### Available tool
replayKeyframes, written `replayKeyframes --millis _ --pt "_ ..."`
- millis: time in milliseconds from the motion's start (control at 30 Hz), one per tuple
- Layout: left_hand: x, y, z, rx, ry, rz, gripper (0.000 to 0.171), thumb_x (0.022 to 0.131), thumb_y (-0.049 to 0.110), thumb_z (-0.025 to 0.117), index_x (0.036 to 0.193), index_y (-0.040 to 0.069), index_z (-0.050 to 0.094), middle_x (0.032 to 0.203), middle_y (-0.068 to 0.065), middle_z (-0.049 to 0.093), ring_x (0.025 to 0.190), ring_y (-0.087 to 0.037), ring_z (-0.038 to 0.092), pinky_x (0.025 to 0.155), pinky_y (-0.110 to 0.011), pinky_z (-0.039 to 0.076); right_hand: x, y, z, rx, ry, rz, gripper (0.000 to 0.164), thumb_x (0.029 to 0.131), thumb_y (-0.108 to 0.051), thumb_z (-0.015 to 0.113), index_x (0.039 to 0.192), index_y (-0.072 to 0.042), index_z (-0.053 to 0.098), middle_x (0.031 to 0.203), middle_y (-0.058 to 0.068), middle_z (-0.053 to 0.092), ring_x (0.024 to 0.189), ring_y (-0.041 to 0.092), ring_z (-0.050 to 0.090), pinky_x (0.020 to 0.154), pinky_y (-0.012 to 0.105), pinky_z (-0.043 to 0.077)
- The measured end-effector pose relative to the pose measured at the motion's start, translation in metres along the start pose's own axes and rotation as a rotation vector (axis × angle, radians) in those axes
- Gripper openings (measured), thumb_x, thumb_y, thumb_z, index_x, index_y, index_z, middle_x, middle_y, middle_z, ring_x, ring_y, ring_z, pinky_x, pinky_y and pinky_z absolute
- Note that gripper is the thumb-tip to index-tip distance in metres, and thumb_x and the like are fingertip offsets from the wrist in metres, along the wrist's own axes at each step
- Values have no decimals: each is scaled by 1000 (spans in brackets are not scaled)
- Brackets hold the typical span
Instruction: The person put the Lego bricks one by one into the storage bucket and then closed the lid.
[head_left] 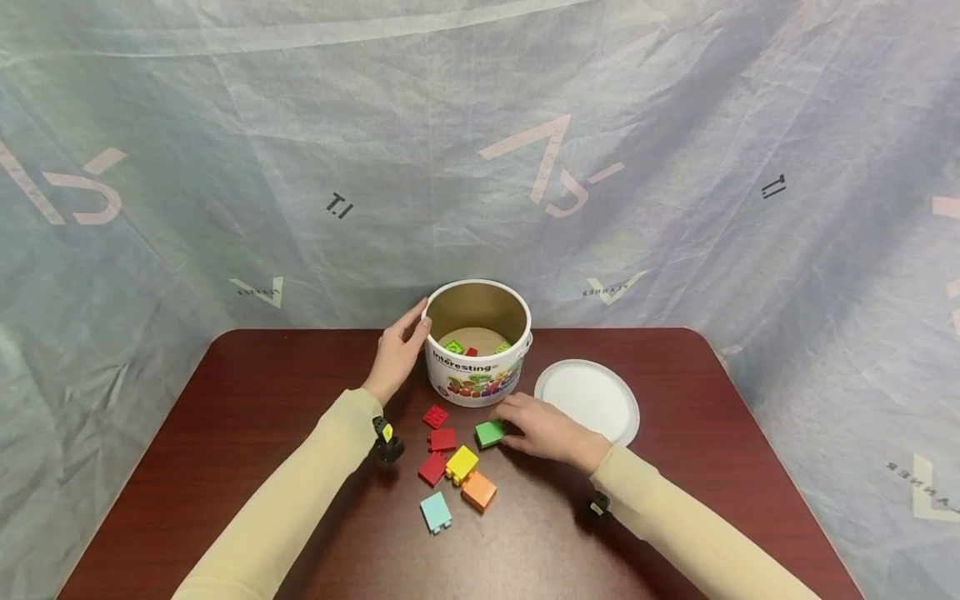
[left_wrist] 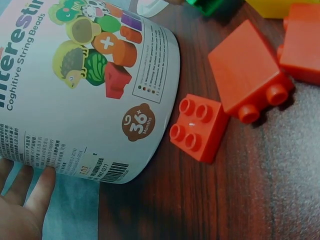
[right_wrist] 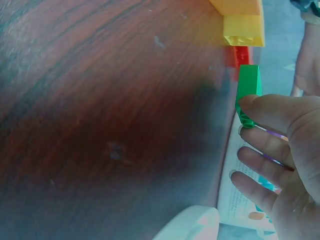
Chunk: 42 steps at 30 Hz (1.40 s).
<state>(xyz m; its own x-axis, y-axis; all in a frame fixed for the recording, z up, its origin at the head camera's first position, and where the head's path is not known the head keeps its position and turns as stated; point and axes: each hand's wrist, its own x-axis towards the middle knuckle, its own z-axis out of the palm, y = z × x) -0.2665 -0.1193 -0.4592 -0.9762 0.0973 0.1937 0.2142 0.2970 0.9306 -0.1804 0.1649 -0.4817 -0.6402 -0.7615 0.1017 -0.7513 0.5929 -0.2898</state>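
Note:
A white bucket (head_left: 472, 379) with printed pictures stands at the far middle of the table, a few green and red bricks inside it. My left hand (head_left: 399, 354) rests against its left side near the rim, and the left wrist view shows its fingers (left_wrist: 42, 195) lying fairly straight along the wall. In front of the bucket, my right hand (head_left: 551, 429) pinches a green brick (head_left: 490, 433) between thumb and fingers. The right wrist view has the thumb across the green brick (right_wrist: 248, 82), with the other fingers extended beside it.
Left of the green brick lie several red bricks (head_left: 442, 440), a yellow brick (head_left: 462, 464), an orange brick (head_left: 479, 491) and a light blue brick (head_left: 436, 512). A round white lid (head_left: 592, 396) lies right of the bucket. Grey cloth (head_left: 420, 167) hangs behind the table.

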Motion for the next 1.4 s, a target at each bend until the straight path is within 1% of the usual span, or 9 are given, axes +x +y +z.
replayKeyframes --millis 300,667,867,1067,1200,1400 --pt "0 1 0 1 3 3 53 109 39 57 158 24 48 162 2 44 150 -23 40 118 -48 41 -5 -6 -17 -8 32 -15 32 92 -14 80 122 -7 71 113 4 68 105 19 63 94 36 56" --pt "0 1 0 7 8 8 52 109 38 57 158 25 48 162 3 45 151 -22 38 120 -48 39 -8 -14 -33 -61 84 -88 32 89 -14 83 118 -8 72 107 1 68 99 17 62 89 34 55" --pt "0 0 0 14 10 7 51 108 39 56 158 27 49 162 3 45 151 -22 39 118 -49 41 -8 -20 -45 -77 92 -117 34 88 -14 84 118 -9 71 109 2 67 99 17 60 89 34 55" --pt "0 0 0 10 14 0 52 108 40 57 158 27 49 162 1 45 151 -23 39 117 -48 42 -7 -27 -61 -100 103 -119 35 88 -14 84 119 -9 71 113 3 69 103 19 64 91 35 56" --pt "0 -1 1 12 16 -6 52 108 40 57 158 27 49 162 1 44 152 -23 38 118 -48 41 -6 -30 -69 -119 121 -130 36 87 -13 85 119 -8 72 114 3 70 105 20 64 92 37 57" --pt "-1 -1 1 11 15 -3 53 108 41 57 158 27 49 162 1 45 151 -23 38 117 -48 42 -4 -30 -83 -134 154 -165 35 85 -12 87 117 -8 72 112 2 70 102 20 64 91 37 56"
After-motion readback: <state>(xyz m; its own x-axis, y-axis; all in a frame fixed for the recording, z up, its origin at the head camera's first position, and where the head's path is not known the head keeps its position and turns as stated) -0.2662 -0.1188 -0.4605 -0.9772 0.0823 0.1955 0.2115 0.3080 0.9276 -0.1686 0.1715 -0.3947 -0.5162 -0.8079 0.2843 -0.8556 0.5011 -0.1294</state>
